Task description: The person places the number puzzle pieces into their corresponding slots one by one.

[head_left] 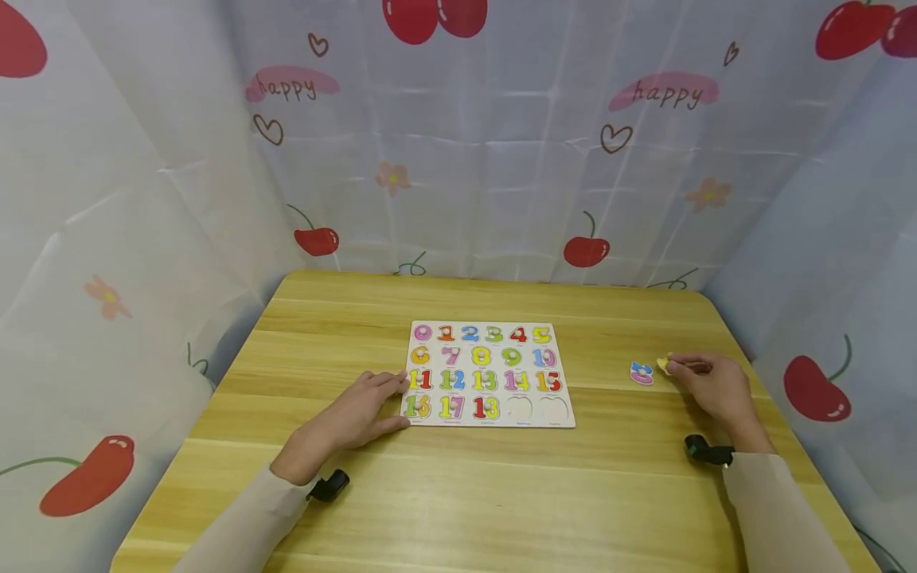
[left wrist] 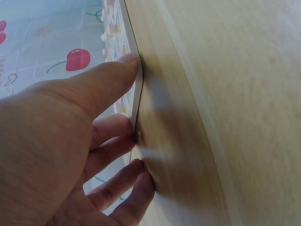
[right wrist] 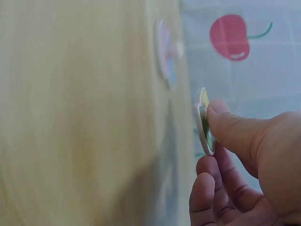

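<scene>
A white number puzzle board [head_left: 466, 430] lies on the table, filled with coloured knobbed number pieces except for two recesses at its lower right. My left hand [head_left: 358, 410] rests at the board's left edge; in the left wrist view the thumb [left wrist: 110, 82] touches the edge and the other fingers spread below. Far to the right, my right hand [head_left: 716, 390] pinches a yellow-and-green puzzle piece [right wrist: 205, 125] between thumb and fingers, slightly above the table. Left of that hand lies a blue-and-pink number piece [head_left: 641, 373] with its knob up.
The wooden table [head_left: 501, 509] has a white curtain [head_left: 466, 223] with cherry prints behind it and at both sides. Each wrist wears a small black camera, one on the left [head_left: 329, 485] and one on the right [head_left: 708, 451].
</scene>
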A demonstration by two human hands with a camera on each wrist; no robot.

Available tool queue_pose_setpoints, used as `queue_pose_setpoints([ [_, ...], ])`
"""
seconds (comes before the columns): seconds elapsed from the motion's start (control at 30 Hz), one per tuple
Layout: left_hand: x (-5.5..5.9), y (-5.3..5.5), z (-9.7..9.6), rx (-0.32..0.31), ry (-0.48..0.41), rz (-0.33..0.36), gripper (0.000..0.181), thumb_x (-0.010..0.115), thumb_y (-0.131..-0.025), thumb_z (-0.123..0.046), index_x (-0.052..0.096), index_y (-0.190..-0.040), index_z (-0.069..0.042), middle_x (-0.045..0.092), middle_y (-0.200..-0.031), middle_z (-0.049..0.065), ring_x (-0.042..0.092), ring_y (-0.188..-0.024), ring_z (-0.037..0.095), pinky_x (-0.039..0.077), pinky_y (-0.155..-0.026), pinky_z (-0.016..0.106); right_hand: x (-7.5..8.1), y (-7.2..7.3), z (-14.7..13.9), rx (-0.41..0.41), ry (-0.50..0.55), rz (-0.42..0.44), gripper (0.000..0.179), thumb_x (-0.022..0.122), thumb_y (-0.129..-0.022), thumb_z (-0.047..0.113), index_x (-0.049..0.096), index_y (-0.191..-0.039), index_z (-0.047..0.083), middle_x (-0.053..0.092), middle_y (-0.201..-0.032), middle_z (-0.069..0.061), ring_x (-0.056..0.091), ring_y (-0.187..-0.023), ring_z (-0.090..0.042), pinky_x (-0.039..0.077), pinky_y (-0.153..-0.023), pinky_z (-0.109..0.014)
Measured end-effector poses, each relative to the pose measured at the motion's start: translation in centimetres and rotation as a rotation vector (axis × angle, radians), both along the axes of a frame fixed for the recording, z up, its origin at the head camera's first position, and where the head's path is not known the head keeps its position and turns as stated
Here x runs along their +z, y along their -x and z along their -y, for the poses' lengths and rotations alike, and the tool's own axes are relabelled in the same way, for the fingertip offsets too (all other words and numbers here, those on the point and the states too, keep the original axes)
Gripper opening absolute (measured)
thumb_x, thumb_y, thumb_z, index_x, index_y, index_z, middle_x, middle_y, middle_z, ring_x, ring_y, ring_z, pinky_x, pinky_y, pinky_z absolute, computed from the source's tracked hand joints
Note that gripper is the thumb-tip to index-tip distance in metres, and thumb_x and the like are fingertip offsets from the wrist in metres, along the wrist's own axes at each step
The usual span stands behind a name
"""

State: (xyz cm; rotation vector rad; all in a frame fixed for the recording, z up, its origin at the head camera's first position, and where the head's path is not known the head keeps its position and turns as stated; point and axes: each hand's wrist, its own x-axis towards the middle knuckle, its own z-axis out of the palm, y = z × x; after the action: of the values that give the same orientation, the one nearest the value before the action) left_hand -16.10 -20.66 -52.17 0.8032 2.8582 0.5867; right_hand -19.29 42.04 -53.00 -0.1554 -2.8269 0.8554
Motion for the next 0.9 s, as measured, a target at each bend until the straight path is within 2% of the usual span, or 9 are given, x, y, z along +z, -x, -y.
queue_pose_setpoints([
  [0.13,0.0,-0.1,0.0,-0.002,0.0,-0.001,0.068,0.085,-0.11,-0.036,0.064,-0.163,0.001,0.06,-0.175,0.02,0.064,-0.133,0.037,0.055,-0.119,0.058,1.1,-0.1,1.5,0.046,-0.005,-0.066,0.033,0.081,-0.113,0.031,0.087,-0.13,0.003,0.083,-0.13,-0.031,0.079,-0.11,-0.045,0.049,-0.076,-0.017],
  [0.3,0.0,-0.2,0.1,-0.003,0.005,0.009,0.068,0.085,-0.11,-0.036,0.064,-0.164,0.001,0.06,-0.175,0.021,0.064,-0.133,0.038,0.055,-0.119,0.059,2.4,-0.2,4.6,0.146,0.016,-0.113,0.024,0.083,-0.111,0.024,0.089,-0.127,0.007,0.085,-0.127,-0.024,0.077,-0.101,-0.017,0.05,-0.078,-0.006],
  [0.37,0.1,-0.2,0.1,-0.001,0.003,0.008,0.069,0.084,-0.11,-0.036,0.063,-0.165,0.001,0.06,-0.175,0.02,0.064,-0.132,0.037,0.056,-0.119,0.058,2.9,-0.3,6.1,0.193,0.028,-0.117,0.021,0.084,-0.111,0.022,0.089,-0.126,0.008,0.085,-0.125,-0.022,0.075,-0.1,-0.013,0.052,-0.079,-0.006],
  [0.57,0.0,0.0,0.1,-0.005,0.0,0.004,0.071,0.085,-0.11,-0.037,0.062,-0.165,0.001,0.059,-0.175,0.02,0.064,-0.133,0.037,0.056,-0.119,0.059,3.7,-0.3,10.7,0.305,0.024,-0.082,0.015,0.087,-0.108,0.019,0.089,-0.119,0.008,0.086,-0.12,-0.017,0.077,-0.103,-0.03,0.059,-0.082,-0.017],
  [0.77,0.0,0.1,0.0,-0.009,0.003,0.011,0.071,0.084,-0.11,-0.038,0.061,-0.166,0.0,0.058,-0.177,0.019,0.064,-0.135,0.038,0.056,-0.119,0.059,3.1,-0.5,15.1,0.414,0.029,-0.016,0.007,0.088,-0.106,0.016,0.09,-0.113,0.013,0.083,-0.117,-0.009,0.073,-0.106,-0.024,0.061,-0.084,-0.025],
  [0.9,0.1,0.2,0.0,-0.011,0.001,0.015,0.072,0.084,-0.11,-0.037,0.061,-0.166,0.001,0.059,-0.175,0.02,0.064,-0.133,0.037,0.056,-0.118,0.058,2.4,-0.9,17.8,0.517,0.06,0.006,0.005,0.09,-0.104,0.013,0.089,-0.109,0.014,0.081,-0.112,-0.005,0.069,-0.098,-0.017,0.06,-0.082,-0.025],
])
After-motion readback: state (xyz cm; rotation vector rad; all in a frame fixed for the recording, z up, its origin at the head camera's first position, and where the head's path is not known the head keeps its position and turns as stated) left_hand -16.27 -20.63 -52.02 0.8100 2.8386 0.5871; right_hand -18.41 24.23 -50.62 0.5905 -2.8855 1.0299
